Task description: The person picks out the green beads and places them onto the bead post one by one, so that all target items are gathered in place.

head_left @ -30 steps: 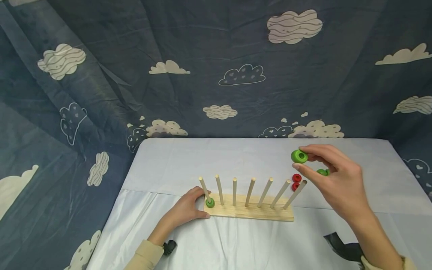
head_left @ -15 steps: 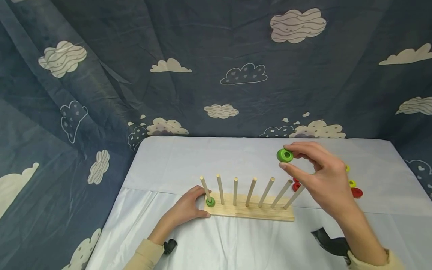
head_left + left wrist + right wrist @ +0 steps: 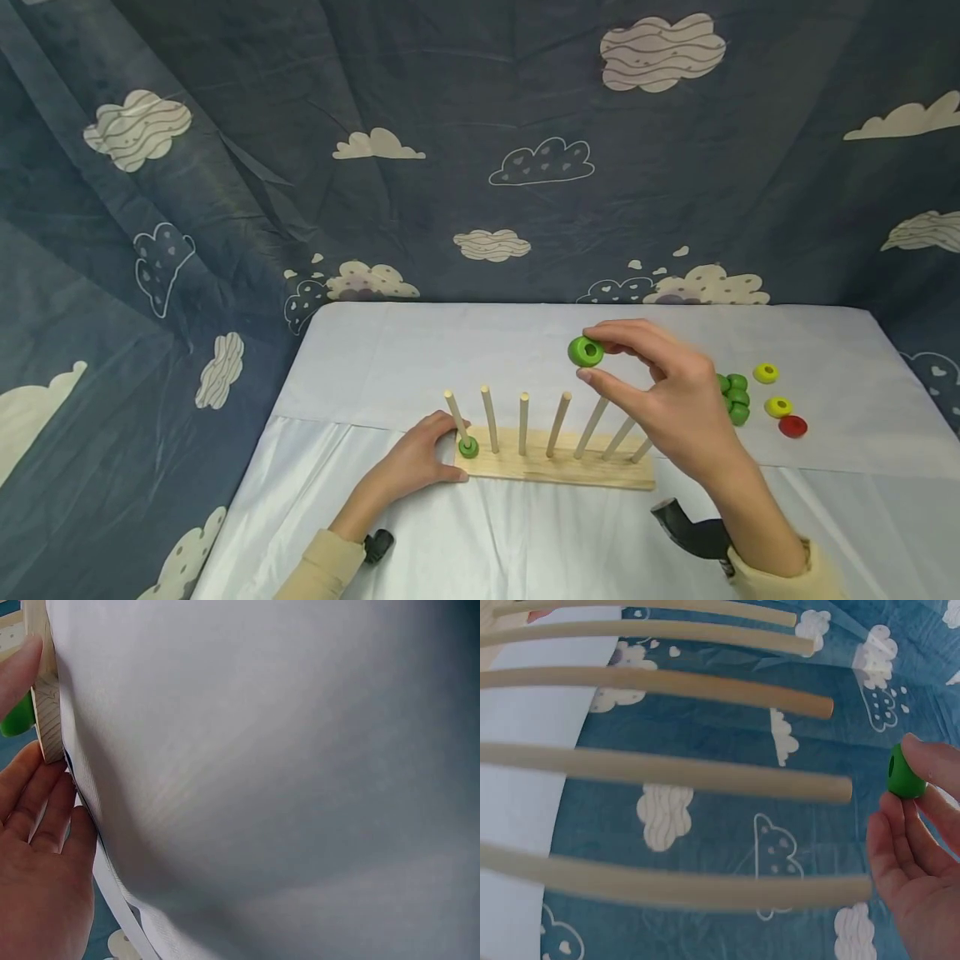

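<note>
A wooden peg board [image 3: 555, 468] with a row of several upright pegs lies on the white cloth. At its left end my left hand [image 3: 415, 463] grips the board, thumb at the front and fingers behind; the left wrist view shows the fingertips against the board's end [image 3: 49, 724]. One green bead [image 3: 468, 448] sits at the foot of the leftmost peg. My right hand [image 3: 667, 392] pinches another green bead [image 3: 585, 352] between thumb and fingers, its hole showing. That bead [image 3: 904, 774] is above the pegs, apart from their tips, and the hand hides the tops of the rightmost pegs.
Right of the right hand lie a cluster of green beads [image 3: 738, 398], two yellow beads [image 3: 766, 372] and a red bead [image 3: 792, 427]. A dark cloth with clouds [image 3: 480, 150] hangs behind the table. Black wrist devices [image 3: 378, 546] sit near both sleeves.
My right hand has moved left with the green bead, from beyond the board's right end to over the pegs. The beads at the right have come into view. My left hand stays put.
</note>
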A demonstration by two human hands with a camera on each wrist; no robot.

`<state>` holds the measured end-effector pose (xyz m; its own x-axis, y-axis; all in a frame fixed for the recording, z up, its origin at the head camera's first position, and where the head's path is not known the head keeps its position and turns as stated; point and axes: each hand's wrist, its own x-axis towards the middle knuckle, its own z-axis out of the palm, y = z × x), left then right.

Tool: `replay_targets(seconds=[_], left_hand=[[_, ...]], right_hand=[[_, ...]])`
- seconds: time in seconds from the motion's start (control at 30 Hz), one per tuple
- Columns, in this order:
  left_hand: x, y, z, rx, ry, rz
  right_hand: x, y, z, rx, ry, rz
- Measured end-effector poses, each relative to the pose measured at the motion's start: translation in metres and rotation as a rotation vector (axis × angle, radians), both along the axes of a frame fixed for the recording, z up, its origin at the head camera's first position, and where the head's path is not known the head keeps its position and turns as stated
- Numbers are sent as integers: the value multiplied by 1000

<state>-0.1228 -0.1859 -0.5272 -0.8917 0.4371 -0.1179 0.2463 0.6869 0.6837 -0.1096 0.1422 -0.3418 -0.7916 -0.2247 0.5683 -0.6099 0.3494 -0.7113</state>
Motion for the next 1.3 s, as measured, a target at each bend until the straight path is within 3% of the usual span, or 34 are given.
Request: replay_targets(seconds=[0.47,0.7,1.3], left_hand=[[-2,-1,-4,20,12,-12],[-2,0,-2,26,11,-13],[-2,-1,-1,41,-7,-6]], right_hand=[[-1,-30,2,25,-15,70],[-5,-43,3,-13,-47,139],[-18,-77,11,136,-58,293]])
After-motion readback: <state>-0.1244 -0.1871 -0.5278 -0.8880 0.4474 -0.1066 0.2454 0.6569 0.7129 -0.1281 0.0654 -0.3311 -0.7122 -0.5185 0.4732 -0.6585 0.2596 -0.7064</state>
